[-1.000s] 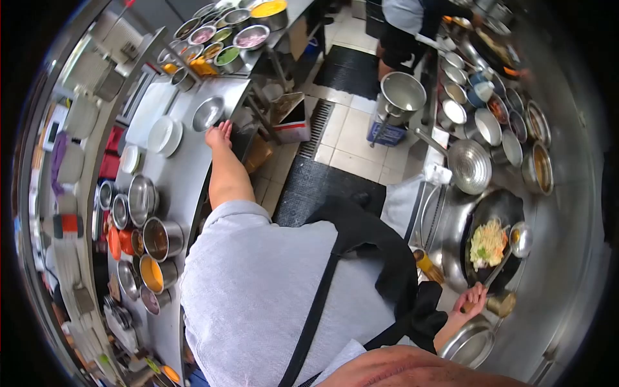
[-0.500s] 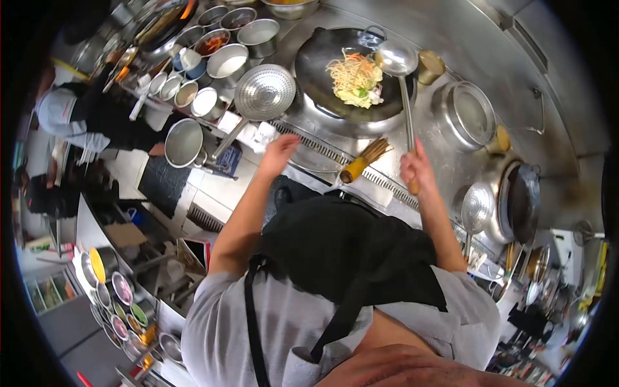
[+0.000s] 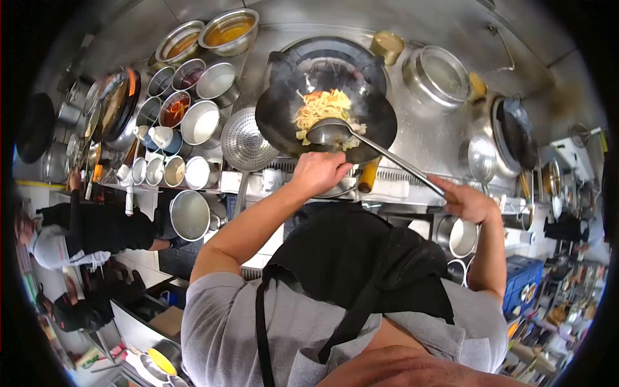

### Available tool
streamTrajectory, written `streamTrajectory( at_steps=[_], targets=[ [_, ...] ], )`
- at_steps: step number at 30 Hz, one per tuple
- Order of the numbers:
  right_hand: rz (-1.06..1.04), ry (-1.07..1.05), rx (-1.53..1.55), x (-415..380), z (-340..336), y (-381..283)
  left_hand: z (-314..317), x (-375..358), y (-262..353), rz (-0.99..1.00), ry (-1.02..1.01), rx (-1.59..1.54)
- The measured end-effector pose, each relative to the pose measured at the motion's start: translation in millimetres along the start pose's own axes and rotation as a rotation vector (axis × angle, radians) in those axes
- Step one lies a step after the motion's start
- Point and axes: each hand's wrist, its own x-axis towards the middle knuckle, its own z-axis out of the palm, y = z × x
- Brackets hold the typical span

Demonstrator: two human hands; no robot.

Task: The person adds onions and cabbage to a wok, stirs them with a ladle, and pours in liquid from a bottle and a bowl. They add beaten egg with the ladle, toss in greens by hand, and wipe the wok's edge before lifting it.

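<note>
- The left hand (image 3: 321, 173) is at the near rim of the black wok (image 3: 377, 132), its fingers closed on that edge, the thumb pointing to the right; the fingertips are hidden
- The right hand (image 3: 465, 200) grips the long handle of the steel ladle (image 3: 330, 132), fingers wrapped around its end
- The ladle reaches diagonally over the right side of the wok, its bowl over the near part of the noodles (image 3: 320, 108)
- The noodles lie in the middle of the wok, mixed with orange shreds and pale green leafy pieces
- The wok sits toward the person, overlapping the near side of the dark burner ring (image 3: 371, 61)
- A brush with a yellow handle (image 3: 369, 176) lies just beside the wok's near edge, partly hidden
- A perforated skimmer (image 3: 248, 143) rests left of the wok, its handle toward the person
- Farther left stand steel containers, one with white contents (image 3: 201, 122) and one with red contents (image 3: 174, 109); beyond them are two steel bowls of orange-yellow liquid (image 3: 229, 31)
- To the right of the burner ring is a round steel pot (image 3: 443, 74)
- A co-worker in a dark apron (image 3: 106, 227) stands at the far left, well apart from both hands
</note>
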Motion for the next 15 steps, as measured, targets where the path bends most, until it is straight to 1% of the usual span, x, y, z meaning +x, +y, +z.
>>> streamTrajectory(
  at_steps=[1, 2, 3, 4, 5, 6, 7, 9, 10, 11, 12, 13, 15],
  targets=[
    [-0.048, 0.036, -0.027, 9, 7, 12, 3, 0, -4, -0.033, 0.006, -0.007],
    [-0.047, 0.094, -0.130, 19, 14, 4, 7, 1, -8, -0.068, 0.019, -0.014],
    [-0.050, 0.165, -0.243, 33, 17, -8, 23, 8, -24, -0.082, 0.039, -0.032],
    [-0.044, 0.174, -0.239, 49, 22, -15, 43, 15, -44, -0.070, 0.095, -0.023],
    [0.023, 0.229, -0.301, 68, 31, -19, 61, 17, -59, -0.055, 0.150, -0.016],
    [0.093, 0.287, -0.363, 83, 39, -20, 71, 12, -65, -0.037, 0.149, -0.017],
    [0.105, 0.307, -0.358, 98, 49, -19, 77, 4, -68, -0.016, 0.144, 0.037],
    [0.213, 0.419, -0.390, 117, 64, -14, 77, -26, -55, 0.015, 0.106, 0.111],
    [0.216, 0.433, -0.376, 116, 67, -13, 66, -45, -40, -0.021, -0.026, 0.151],
    [0.195, 0.493, -0.343, 111, 74, -10, 79, -68, -48, 0.008, -0.118, 0.037],
    [0.177, 0.550, -0.309, 105, 83, -7, 73, -85, -42, 0.012, -0.202, 0.005],
    [0.184, 0.563, -0.300, 93, 92, -6, 76, -95, -43, -0.016, -0.246, -0.018],
    [0.050, 0.562, -0.041, 66, 110, -2, 60, -85, -33, -0.017, -0.108, -0.043]
  ],
)
